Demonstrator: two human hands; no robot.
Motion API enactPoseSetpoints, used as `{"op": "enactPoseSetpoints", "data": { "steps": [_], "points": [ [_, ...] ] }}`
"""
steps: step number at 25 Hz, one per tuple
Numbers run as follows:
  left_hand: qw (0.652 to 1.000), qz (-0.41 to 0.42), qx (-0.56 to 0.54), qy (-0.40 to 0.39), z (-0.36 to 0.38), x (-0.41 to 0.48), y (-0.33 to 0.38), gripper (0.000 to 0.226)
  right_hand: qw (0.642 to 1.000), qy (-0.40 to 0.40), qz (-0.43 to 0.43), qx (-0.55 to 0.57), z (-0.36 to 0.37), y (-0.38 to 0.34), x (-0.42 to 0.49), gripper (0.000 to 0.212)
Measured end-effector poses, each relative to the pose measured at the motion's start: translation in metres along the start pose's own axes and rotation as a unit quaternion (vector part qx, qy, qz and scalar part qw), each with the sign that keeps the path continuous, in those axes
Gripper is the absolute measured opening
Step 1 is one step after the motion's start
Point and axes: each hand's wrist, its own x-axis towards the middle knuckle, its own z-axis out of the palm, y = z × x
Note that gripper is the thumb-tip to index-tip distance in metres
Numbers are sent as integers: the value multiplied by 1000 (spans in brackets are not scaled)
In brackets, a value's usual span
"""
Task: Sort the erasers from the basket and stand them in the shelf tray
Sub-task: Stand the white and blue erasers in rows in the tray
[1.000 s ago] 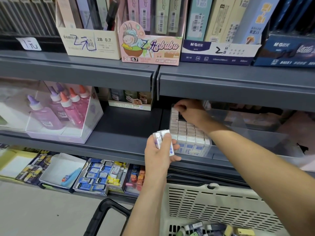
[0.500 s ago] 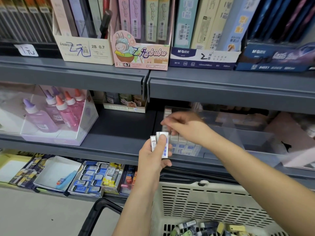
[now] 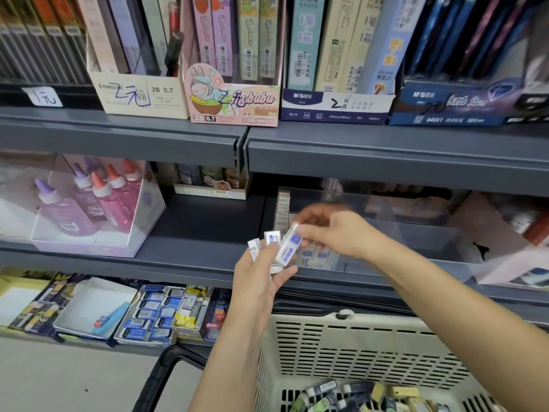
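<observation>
Grey metal shelving (image 3: 386,156) in a stationery shop, two hands busy before the middle shelf.
Near right, a cream slotted plastic basket (image 3: 356,352) holds loose erasers (image 3: 356,396) in paper sleeves. On the middle shelf a clear plastic tray (image 3: 416,209) carries standing white eraser rows (image 3: 282,209) at its left end, partly hidden by the hands. Far left, glue bottles (image 3: 98,203) with cone caps stand in a display box (image 3: 89,245). The left hand (image 3: 258,281) grips two small erasers (image 3: 271,237) upright. The right hand (image 3: 335,230) pinches the top of a tilted blue-printed eraser (image 3: 288,246), its lower end against the left fingers.
</observation>
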Motion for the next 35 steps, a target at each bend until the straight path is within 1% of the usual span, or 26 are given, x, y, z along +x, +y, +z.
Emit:
{"op": "enactPoseSetpoints", "data": {
  "steps": [2, 3, 4, 6, 7, 9, 10, 12, 14, 16, 17, 19, 20, 21, 22, 24, 25, 26, 27, 29, 30, 31, 32, 34, 35],
  "points": [
    [1000, -5, -21, 22, -1, 2, 1, 16, 997, 45, 25, 53, -15, -2, 12, 11],
    [999, -9, -27, 29, -2, 3, 1, 17, 995, 74, 40, 59, -22, -3, 19, 7],
    [999, -12, -26, 32, -2, 4, 2, 17, 993, 107, 44, 32, -27, -2, 28, 7],
    [999, -17, -14, 34, -2, 5, 1, 16, 979, 180, 22, -89, -31, 4, 48, 24],
    [999, -19, -9, 35, -2, 5, 1, 15, 966, 217, 7, -141, -29, 6, 57, 28],
    [999, -19, -3, 31, -2, 6, 1, 14, 945, 269, -4, -184, -22, 10, 72, 30],
    [999, -17, -1, 30, -3, 7, 1, 14, 941, 279, 0, -192, -18, 13, 80, 31],
    [1000, -14, -1, 28, -6, 8, 2, 15, 938, 265, 6, -225, -13, 19, 93, 28],
    [1000, -13, -8, 25, -9, 9, 3, 17, 933, 242, -11, -266, -10, 26, 103, 25],
    [999, -14, -16, 27, -12, 10, 4, 19, 934, 233, -35, -269, -9, 30, 107, 33],
    [999, -15, -17, 30, -13, 11, 5, 19, 941, 218, -45, -253, -9, 30, 108, 33],
    [999, -13, -15, 33, -13, 11, 5, 19, 951, 182, -56, -245, -8, 28, 108, 19],
    [999, -12, -13, 34, -13, 11, 4, 20, 946, 173, -69, -265, -7, 27, 108, 14],
    [999, -10, -12, 34, -13, 11, 4, 20, 942, 168, -73, -281, -8, 27, 108, 13],
    [999, -10, -13, 35, -14, 11, 4, 20, 942, 161, -64, -287, -10, 25, 108, 16],
    [999, -10, -14, 37, -14, 11, 4, 21, 947, 114, 7, -300, -14, 20, 107, 39],
    [999, -11, -15, 38, -14, 11, 4, 21, 949, 98, 43, -297, -16, 19, 107, 46],
    [999, -11, -15, 37, -15, 11, 4, 21, 952, 108, 57, -282, -17, 18, 107, 48],
    [999, -11, -15, 37, -15, 11, 4, 21, 954, 144, 51, -259, -16, 17, 107, 45],
    [999, -10, -13, 37, -15, 11, 4, 20, 947, 246, 19, -203, -13, 14, 106, 36],
    [999, -10, -12, 38, -15, 12, 4, 20, 941, 273, 5, -198, -11, 13, 105, 34],
    [999, -10, -12, 39, -15, 12, 3, 20, 938, 278, -3, -206, -10, 14, 105, 31],
    [999, -11, -11, 40, -15, 12, 3, 20, 937, 265, -10, -227, -8, 16, 106, 29],
    [999, -13, -11, 40, -15, 12, 3, 20, 938, 212, -15, -272, -9, 20, 105, 27],
    [999, -12, -11, 40, -16, 13, 3, 20, 942, 188, -23, -277, -9, 23, 105, 26]
  ]
}}
